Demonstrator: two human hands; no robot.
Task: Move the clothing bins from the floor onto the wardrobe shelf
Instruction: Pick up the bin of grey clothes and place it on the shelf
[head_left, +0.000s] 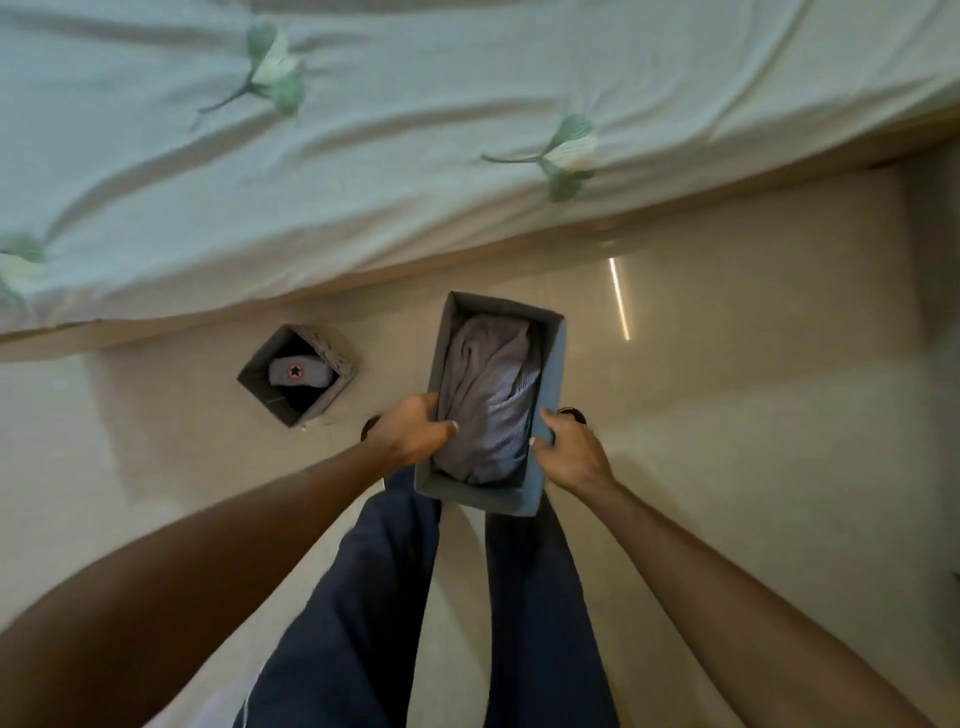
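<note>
Both hands grip the long grey bin (550, 364) at the centre of the frame. The left hand (410, 431) clasps its left wall near the nearer end, thumb hooked over the rim and onto the folded cloth (488, 400) inside. The right hand (574, 449) clamps the right wall opposite, thumb inside the rim and fingers outside. The bin sits in front of the person's dark trouser legs (374, 597). Whether it is lifted off the floor (727, 415) or only just leaving it I cannot tell for sure, though it seems raised a little.

Left of centre, a smaller square bin (332, 358) stands alone on the floor, well apart from the hands, with a pale rolled item bearing a star badge (295, 371) inside. Nobody touches it.

Across the upper part of the frame runs the bed (467, 104) with its pale green sheet.

The wardrobe and its shelf are not in view. So I judge the task is at an early stage: one bin is in hand and not yet delivered, and at least one more waits on the floor.
</note>
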